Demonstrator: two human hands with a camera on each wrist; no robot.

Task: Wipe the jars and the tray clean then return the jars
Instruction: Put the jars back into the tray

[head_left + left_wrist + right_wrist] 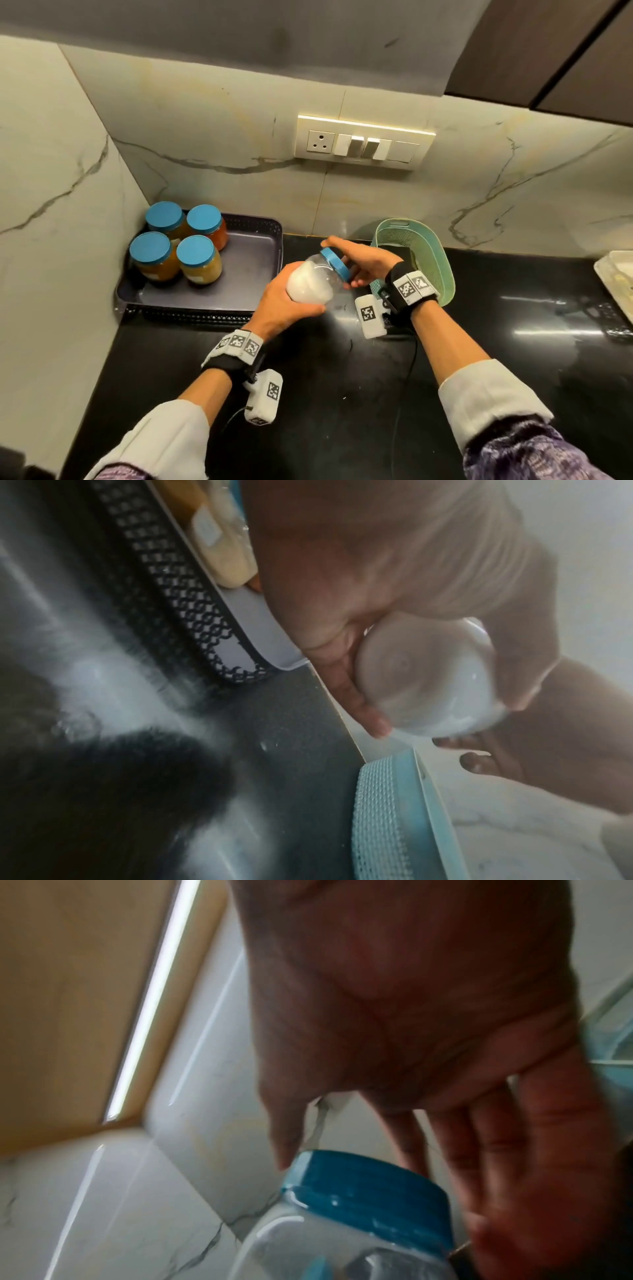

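Note:
A clear jar (311,286) with white contents and a blue lid (337,262) is held tilted above the black counter, just right of the tray. My left hand (286,301) grips its base; the left wrist view shows the jar's round bottom (428,680) in that palm (377,588). My right hand (359,260) holds the lid, thumb above and fingers below. In the right wrist view the thumb and fingers (496,1137) span the lid (369,1185). Several blue-lidded jars (200,258) of orange and yellow contents stand at the left end of the dark purple tray (246,277).
A light green perforated basket (421,260) lies on the counter behind my right hand, against the marble wall. A socket and switch plate (363,142) is on that wall. A white container (616,277) sits at the right edge. The glossy black counter (342,394) stretches toward me.

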